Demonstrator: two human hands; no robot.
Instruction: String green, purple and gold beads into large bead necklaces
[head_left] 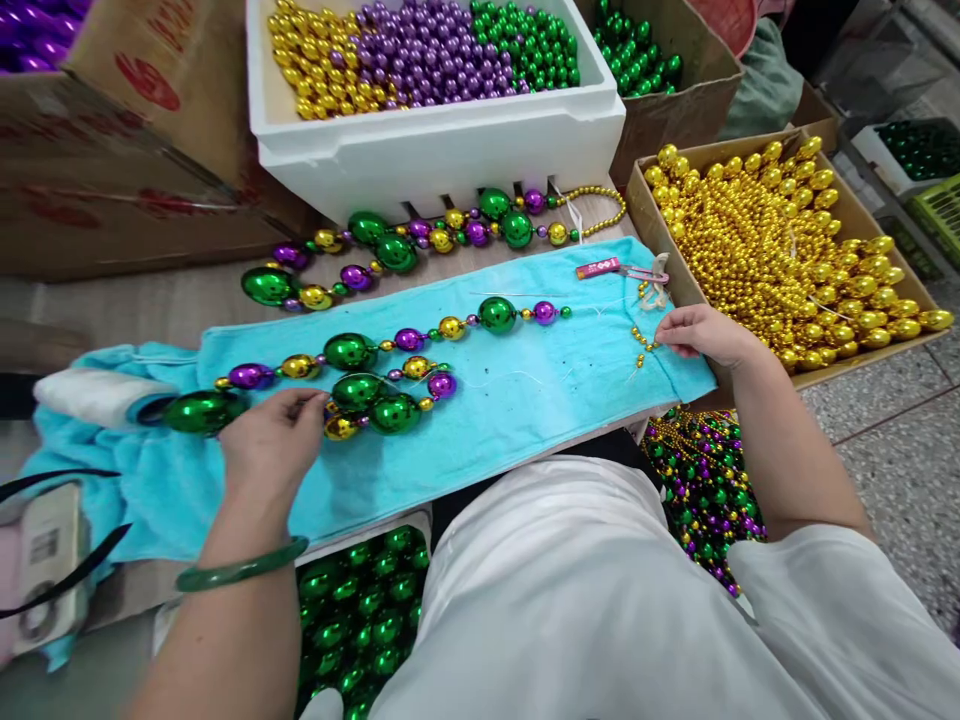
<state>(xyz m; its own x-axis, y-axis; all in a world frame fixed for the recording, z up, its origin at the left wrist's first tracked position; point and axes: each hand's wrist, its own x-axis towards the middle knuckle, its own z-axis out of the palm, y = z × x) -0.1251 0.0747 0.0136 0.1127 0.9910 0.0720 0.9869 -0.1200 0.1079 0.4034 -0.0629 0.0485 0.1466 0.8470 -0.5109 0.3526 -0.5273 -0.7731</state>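
Note:
My left hand (274,440), a green bangle on its wrist, is closed in a pinch at the left part of a bead strand (349,351). The strand has green, purple and gold beads and lies in a bent loop on a turquoise towel (510,420). Exactly what sits between those fingertips is partly hidden. A thin white thread (517,375) runs across the towel from the beads. At the towel's right end, my right hand (701,335) pinches a short string of small gold beads (641,348). A pink-handled tool (645,273) and a red lighter-like object (598,268) lie just beyond it.
Behind the towel lies another bead necklace (394,252), in front of a white foam box (442,150) of sorted beads. A carton (675,270) of gold bead strings stands right. A white thread spool (94,397) lies left, near a phone-like device (49,560). Green beads (364,610) sit below.

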